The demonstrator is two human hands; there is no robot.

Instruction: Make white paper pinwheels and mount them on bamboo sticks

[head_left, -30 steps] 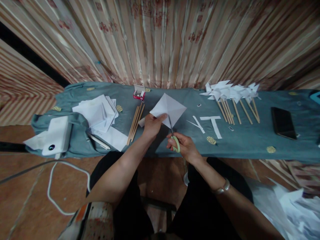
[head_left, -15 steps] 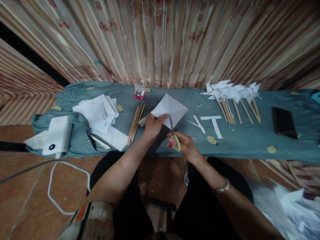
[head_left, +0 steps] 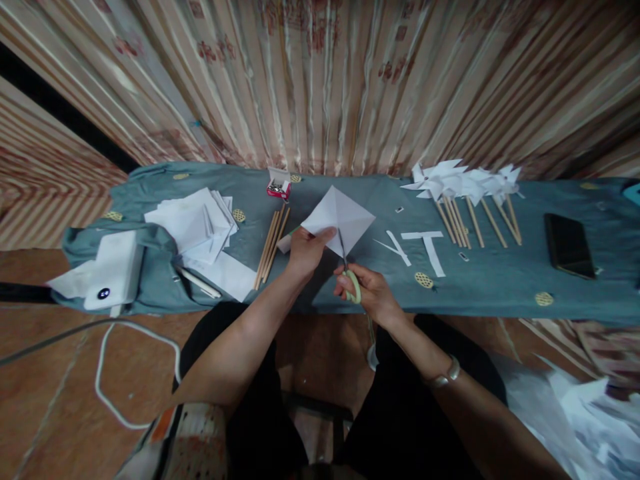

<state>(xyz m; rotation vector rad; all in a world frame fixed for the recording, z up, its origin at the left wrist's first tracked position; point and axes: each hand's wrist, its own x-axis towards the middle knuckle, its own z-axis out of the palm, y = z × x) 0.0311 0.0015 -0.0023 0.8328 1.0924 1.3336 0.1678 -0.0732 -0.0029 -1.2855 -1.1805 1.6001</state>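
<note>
My left hand point(head_left: 306, 252) pinches the near left corner of a creased white paper square point(head_left: 339, 213), holding it above the blue-grey cloth-covered table point(head_left: 490, 280). My right hand point(head_left: 369, 291) is closed round the green handles of a pair of scissors point(head_left: 348, 269). The blades point up into the paper's near edge along a crease. A bracelet sits on my right wrist.
Several wooden sticks point(head_left: 271, 244) lie left of my hands, by a stack of white paper sheets point(head_left: 197, 223) and a white box point(head_left: 115, 270). A small red box of pins point(head_left: 279, 189) stands behind. Finished paper pinwheels point(head_left: 463, 183), paper strips point(head_left: 423, 247) and a black phone point(head_left: 567, 245) lie right.
The scissors and the paper have edged slightly upward and to the right; the blades sit a little deeper in the paper. Both hands keep their grips.
</note>
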